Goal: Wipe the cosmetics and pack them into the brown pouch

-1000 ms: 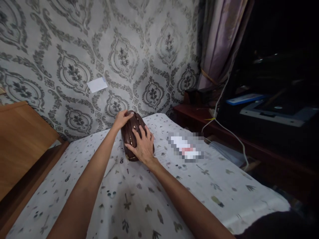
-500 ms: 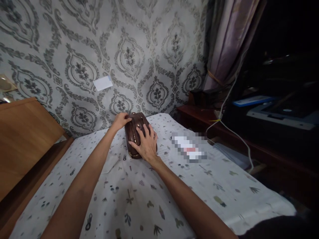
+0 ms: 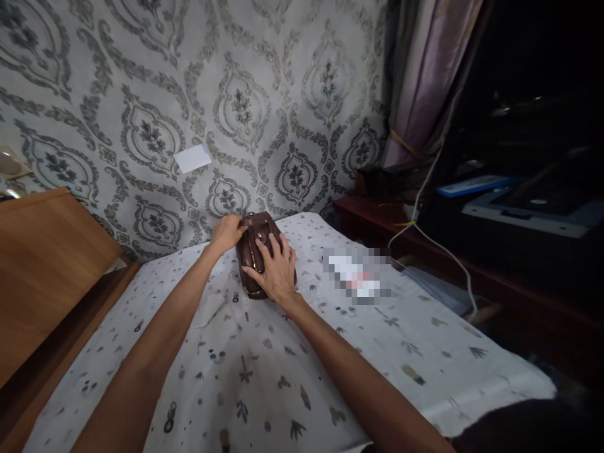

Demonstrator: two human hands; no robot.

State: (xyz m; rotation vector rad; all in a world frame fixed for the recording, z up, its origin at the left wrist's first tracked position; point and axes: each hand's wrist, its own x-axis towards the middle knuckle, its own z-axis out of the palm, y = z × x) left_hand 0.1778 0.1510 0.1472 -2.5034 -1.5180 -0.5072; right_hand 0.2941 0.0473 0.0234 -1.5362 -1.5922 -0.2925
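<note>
A small brown leather bag (image 3: 250,248) with gold-coloured zips and a round metal fitting lies on the patterned bed sheet (image 3: 264,377), near the wall. My left hand (image 3: 227,233) is closed at the bag's far left corner, fingers bent over its edge; whether a zip pull is between the fingertips is too small to tell. Across the bag's right and near part rests my right hand (image 3: 279,270), its fingers spread and pressing on the leather, the thumb reaching towards the left side. That hand covers much of the bag's front.
To the right on the sheet lies a pixelated item (image 3: 356,277). A wooden board (image 3: 51,270) stands along the left edge. The papered wall (image 3: 292,94) closes the far side. At right are a dark red shelf (image 3: 358,217) and a white cable (image 3: 443,255).
My left hand's fingers have curled a little more over the bag's far corner. My right hand stays spread on the bag. The whole view has shifted slightly.
</note>
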